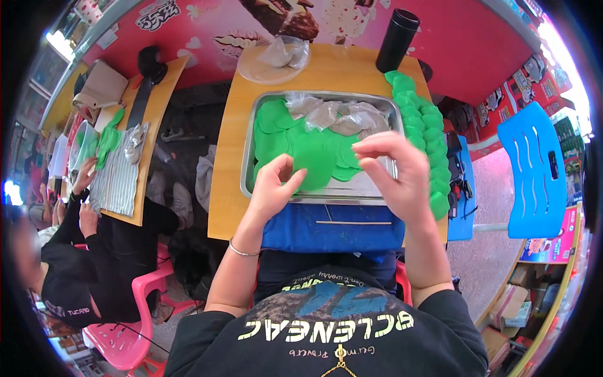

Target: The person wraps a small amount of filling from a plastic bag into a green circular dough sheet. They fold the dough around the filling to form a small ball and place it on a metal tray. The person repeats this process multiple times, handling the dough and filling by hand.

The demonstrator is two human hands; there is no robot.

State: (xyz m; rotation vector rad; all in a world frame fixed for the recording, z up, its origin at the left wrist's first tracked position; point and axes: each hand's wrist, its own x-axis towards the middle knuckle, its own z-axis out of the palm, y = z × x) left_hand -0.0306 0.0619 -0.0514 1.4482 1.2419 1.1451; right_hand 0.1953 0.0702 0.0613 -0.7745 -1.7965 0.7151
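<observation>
My left hand (274, 184) pinches the edge of a thin green round disc (314, 164) and holds it over the metal tray (248, 182). My right hand (397, 174) hangs above the tray's right side, curled, with a small gap between thumb and fingertips and nothing visible in it. More flat green discs (271, 143) lie overlapping in the tray. Crumpled clear plastic bags (358, 118) with greyish contents rest at its far edge. Along the table's right side runs a long row of overlapping green discs (432, 135).
The tray stands on a wooden table (227, 157). At its back are a clear plastic lid or bowl (251, 66) with a bag and a black cylinder (397, 41). A thin stick (353, 222) lies on blue cloth (295, 234). Another person (94, 270) works at a left table.
</observation>
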